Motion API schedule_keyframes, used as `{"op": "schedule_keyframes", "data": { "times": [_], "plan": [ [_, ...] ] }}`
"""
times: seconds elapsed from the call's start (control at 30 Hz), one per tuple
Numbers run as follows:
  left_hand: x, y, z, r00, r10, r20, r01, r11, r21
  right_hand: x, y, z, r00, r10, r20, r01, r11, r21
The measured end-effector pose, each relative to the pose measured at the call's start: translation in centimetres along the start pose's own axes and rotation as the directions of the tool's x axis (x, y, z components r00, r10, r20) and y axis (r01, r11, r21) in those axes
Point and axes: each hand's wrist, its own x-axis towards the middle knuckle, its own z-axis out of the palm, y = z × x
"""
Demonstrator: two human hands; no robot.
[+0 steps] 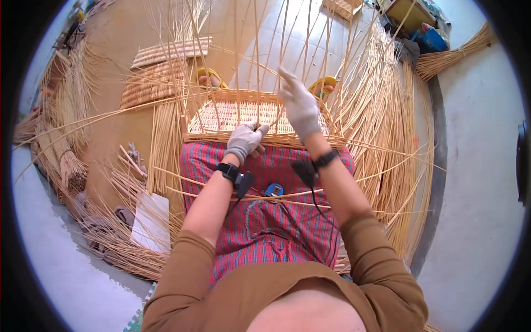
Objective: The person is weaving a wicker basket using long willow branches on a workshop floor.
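Note:
A rectangular wicker basket with a woven base and long upright stakes rests against my knees, which a red checked cloth covers. My left hand, in a pale glove, is closed on the middle of its near rim, fingers bent over the edge. Above the right part of the basket, my gloved right hand is raised with its fingers stretched out; no held thing shows in it. Loose canes run sideways across my lap. A blue tape measure lies on the cloth between my forearms.
Long loose canes are heaped at the right, beside the wall. Woven panels lie at the left, with bundles of cane beyond. A white sheet lies at the lower left. Yellow sandals show beyond the basket.

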Motion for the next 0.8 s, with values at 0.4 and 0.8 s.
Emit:
{"op": "schedule_keyframes", "data": {
  "times": [0.4, 0.8],
  "plan": [
    [-0.5, -1.4, 3.2, 0.858, 0.268, -0.438, -0.236, 0.963, 0.128, -14.7, 6.9, -5.5, 0.804, 0.595, -0.003, -0.393, 0.534, 0.748],
    [1.0, 5.0, 9.2, 0.999, -0.035, 0.008, 0.033, 0.986, 0.166, -1.4, 4.2, -6.2, 0.969, -0.09, -0.229, 0.056, 0.987, -0.154]
  ]
}}
